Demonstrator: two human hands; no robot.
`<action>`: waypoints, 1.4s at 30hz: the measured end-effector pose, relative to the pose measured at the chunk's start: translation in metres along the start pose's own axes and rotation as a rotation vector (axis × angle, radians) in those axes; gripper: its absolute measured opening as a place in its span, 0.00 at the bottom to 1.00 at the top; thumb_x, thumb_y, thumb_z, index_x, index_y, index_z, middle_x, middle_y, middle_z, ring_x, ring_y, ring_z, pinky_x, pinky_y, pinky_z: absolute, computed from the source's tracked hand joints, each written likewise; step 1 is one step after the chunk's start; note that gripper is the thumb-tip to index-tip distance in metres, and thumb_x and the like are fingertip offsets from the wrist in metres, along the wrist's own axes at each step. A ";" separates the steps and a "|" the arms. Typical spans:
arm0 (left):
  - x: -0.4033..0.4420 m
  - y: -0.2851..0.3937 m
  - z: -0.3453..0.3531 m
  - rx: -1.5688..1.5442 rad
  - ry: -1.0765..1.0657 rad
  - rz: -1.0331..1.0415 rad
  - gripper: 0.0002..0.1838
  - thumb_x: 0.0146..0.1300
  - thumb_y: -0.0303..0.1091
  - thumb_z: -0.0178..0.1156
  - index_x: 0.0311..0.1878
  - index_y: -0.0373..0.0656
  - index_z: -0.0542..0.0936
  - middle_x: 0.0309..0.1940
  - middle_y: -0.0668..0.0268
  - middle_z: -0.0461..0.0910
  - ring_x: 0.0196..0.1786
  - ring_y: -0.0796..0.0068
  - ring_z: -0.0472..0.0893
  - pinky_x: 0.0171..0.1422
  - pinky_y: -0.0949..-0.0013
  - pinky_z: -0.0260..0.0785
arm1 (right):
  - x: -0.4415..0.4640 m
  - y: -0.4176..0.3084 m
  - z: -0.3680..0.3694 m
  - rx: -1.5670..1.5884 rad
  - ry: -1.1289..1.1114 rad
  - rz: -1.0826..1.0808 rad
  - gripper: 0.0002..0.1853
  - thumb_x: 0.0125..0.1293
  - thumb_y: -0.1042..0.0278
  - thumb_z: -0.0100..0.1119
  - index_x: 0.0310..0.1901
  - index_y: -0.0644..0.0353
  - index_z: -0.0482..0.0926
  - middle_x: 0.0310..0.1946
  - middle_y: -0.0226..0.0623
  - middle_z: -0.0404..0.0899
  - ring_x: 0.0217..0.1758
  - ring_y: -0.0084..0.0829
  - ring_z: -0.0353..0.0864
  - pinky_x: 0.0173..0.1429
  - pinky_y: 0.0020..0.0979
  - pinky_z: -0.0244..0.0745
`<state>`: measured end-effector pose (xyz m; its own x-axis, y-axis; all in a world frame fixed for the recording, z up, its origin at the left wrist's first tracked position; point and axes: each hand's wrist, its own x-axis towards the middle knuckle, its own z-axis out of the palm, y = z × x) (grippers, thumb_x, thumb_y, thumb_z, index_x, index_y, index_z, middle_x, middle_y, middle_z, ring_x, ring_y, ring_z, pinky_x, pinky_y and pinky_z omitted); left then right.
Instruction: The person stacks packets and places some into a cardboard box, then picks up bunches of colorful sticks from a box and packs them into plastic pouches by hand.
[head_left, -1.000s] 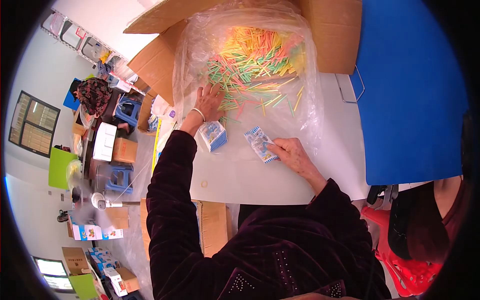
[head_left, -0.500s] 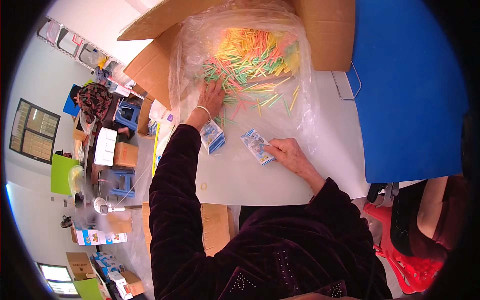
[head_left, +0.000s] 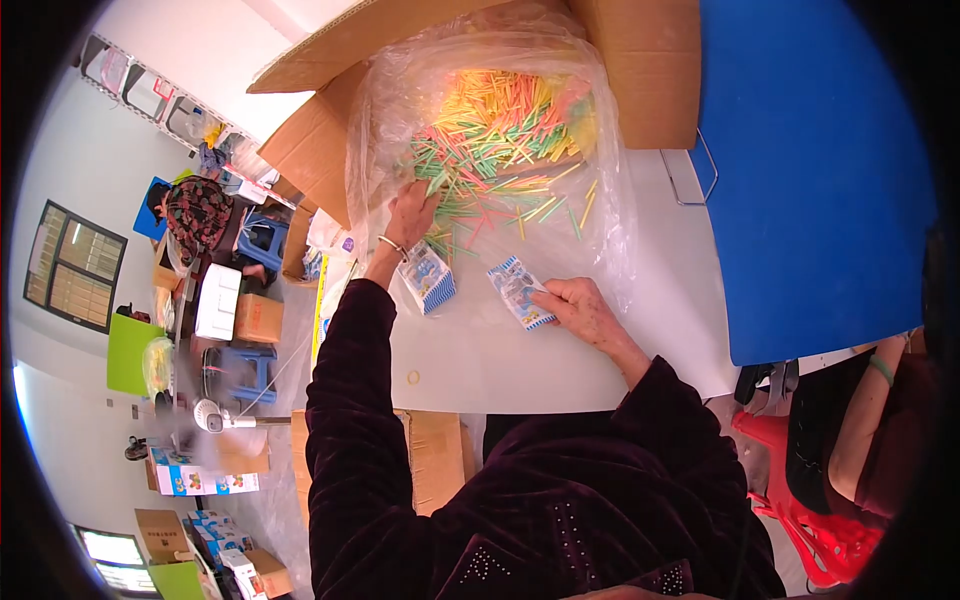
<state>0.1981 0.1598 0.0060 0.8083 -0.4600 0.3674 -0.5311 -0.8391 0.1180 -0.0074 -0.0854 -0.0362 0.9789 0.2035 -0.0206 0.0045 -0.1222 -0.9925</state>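
Note:
My left hand point(head_left: 412, 214) is at the near left edge of a heap of thin yellow, pink and green sticks point(head_left: 505, 115). Its fingers are pinched together on a few sticks, greenish ends showing at the tips. Below that wrist a blue-and-white printed packet point(head_left: 428, 277) with a striped side rests on the table. My right hand point(head_left: 583, 310) grips a second, flat-looking packet point(head_left: 516, 290) with the same blue-and-white print, thumb on top, holding it just over the table. Whether anything is inside that packet I cannot tell.
Clear plastic sheeting point(head_left: 610, 215) lies under the sticks, coming from an open cardboard box point(head_left: 645, 75). A blue board point(head_left: 810, 180) covers the right side. A rubber-band-like ring point(head_left: 413, 377) lies near the table's front edge. Another person's arm point(head_left: 868, 425) shows at right.
My left hand has drawn back slightly from the heap, fingers now closed on a few sticks. My right hand and its packet have hardly moved. The other person's arm at right has shifted.

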 end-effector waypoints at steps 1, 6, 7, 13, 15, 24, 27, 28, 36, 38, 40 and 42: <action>0.002 0.001 -0.005 -0.351 -0.087 -0.078 0.11 0.59 0.32 0.54 0.43 0.37 0.73 0.43 0.62 0.77 0.49 0.62 0.73 0.52 0.58 0.62 | -0.001 -0.002 0.000 0.013 0.000 0.012 0.13 0.65 0.65 0.55 0.32 0.69 0.79 0.20 0.27 0.73 0.23 0.14 0.68 0.29 0.20 0.67; -0.005 0.029 -0.019 -0.991 -0.185 -0.263 0.12 0.65 0.34 0.51 0.46 0.36 0.74 0.44 0.65 0.78 0.47 0.73 0.76 0.49 0.70 0.67 | 0.003 0.007 0.004 0.271 0.101 0.006 0.13 0.64 0.65 0.56 0.31 0.69 0.79 0.21 0.30 0.75 0.24 0.16 0.72 0.28 0.21 0.72; -0.006 0.035 -0.016 -1.241 -0.191 -0.354 0.12 0.64 0.34 0.52 0.45 0.36 0.75 0.43 0.66 0.78 0.47 0.74 0.75 0.51 0.72 0.66 | 0.003 0.007 0.003 0.343 0.129 0.025 0.13 0.64 0.65 0.56 0.32 0.68 0.80 0.24 0.29 0.77 0.26 0.15 0.73 0.29 0.20 0.74; -0.007 0.067 -0.014 -1.257 -0.222 -0.433 0.11 0.61 0.34 0.56 0.43 0.37 0.76 0.39 0.66 0.77 0.44 0.76 0.74 0.48 0.73 0.68 | 0.001 0.002 -0.002 0.429 0.179 0.050 0.12 0.65 0.64 0.56 0.35 0.65 0.81 0.27 0.30 0.78 0.29 0.15 0.75 0.32 0.19 0.75; -0.008 0.065 -0.007 -0.920 -0.202 -0.392 0.12 0.61 0.34 0.57 0.43 0.37 0.76 0.39 0.66 0.77 0.44 0.76 0.75 0.47 0.71 0.69 | 0.000 0.003 0.000 0.438 0.186 0.044 0.12 0.65 0.64 0.56 0.35 0.66 0.81 0.27 0.30 0.78 0.29 0.15 0.75 0.32 0.19 0.75; -0.009 0.083 -0.017 -1.528 -0.131 -0.451 0.12 0.62 0.32 0.55 0.46 0.36 0.76 0.43 0.63 0.78 0.47 0.74 0.76 0.53 0.67 0.69 | 0.000 -0.005 0.000 0.582 0.227 0.087 0.12 0.64 0.62 0.58 0.42 0.62 0.81 0.33 0.30 0.81 0.35 0.19 0.78 0.40 0.23 0.73; -0.013 0.096 -0.017 -1.542 -0.102 -0.393 0.12 0.63 0.32 0.53 0.47 0.36 0.75 0.46 0.59 0.78 0.50 0.69 0.76 0.55 0.65 0.69 | 0.011 0.000 0.006 0.798 0.302 0.056 0.12 0.63 0.62 0.59 0.43 0.59 0.80 0.37 0.29 0.81 0.40 0.20 0.78 0.46 0.25 0.72; -0.014 0.100 -0.014 -1.700 -0.176 -0.371 0.12 0.63 0.32 0.53 0.47 0.36 0.75 0.47 0.59 0.77 0.51 0.67 0.76 0.55 0.64 0.69 | 0.017 0.003 0.008 0.930 0.328 0.019 0.12 0.62 0.63 0.59 0.45 0.58 0.79 0.39 0.29 0.80 0.42 0.21 0.78 0.49 0.27 0.72; -0.048 0.180 0.007 -2.010 -0.143 -0.433 0.13 0.63 0.29 0.50 0.48 0.32 0.73 0.47 0.57 0.76 0.49 0.68 0.77 0.56 0.66 0.68 | 0.042 -0.004 0.011 1.480 0.450 0.029 0.11 0.64 0.68 0.57 0.45 0.58 0.72 0.43 0.32 0.76 0.46 0.25 0.75 0.53 0.29 0.70; -0.054 0.187 0.017 -2.012 -0.119 -0.462 0.13 0.63 0.27 0.50 0.50 0.34 0.71 0.47 0.61 0.75 0.47 0.73 0.77 0.56 0.68 0.68 | 0.044 -0.001 0.014 1.525 0.432 -0.019 0.10 0.64 0.68 0.57 0.46 0.58 0.72 0.44 0.33 0.76 0.48 0.25 0.74 0.54 0.30 0.70; -0.058 0.192 0.023 -2.023 -0.044 -0.428 0.14 0.62 0.24 0.51 0.51 0.37 0.71 0.46 0.64 0.75 0.45 0.76 0.76 0.54 0.71 0.68 | 0.046 0.001 0.015 1.550 0.502 -0.018 0.10 0.64 0.69 0.56 0.46 0.60 0.72 0.43 0.33 0.76 0.49 0.26 0.74 0.56 0.31 0.69; -0.061 0.197 0.027 -2.022 -0.005 -0.439 0.15 0.61 0.22 0.52 0.52 0.38 0.71 0.44 0.66 0.75 0.44 0.77 0.76 0.53 0.72 0.68 | 0.046 0.001 0.017 1.558 0.509 -0.023 0.10 0.64 0.69 0.56 0.46 0.60 0.72 0.42 0.32 0.76 0.48 0.26 0.74 0.55 0.31 0.70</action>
<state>0.0515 0.0149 -0.0177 0.9302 -0.3653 0.0369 0.1894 0.5633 0.8043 0.0341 -0.0602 -0.0403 0.9453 -0.1691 -0.2789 0.1294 0.9794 -0.1551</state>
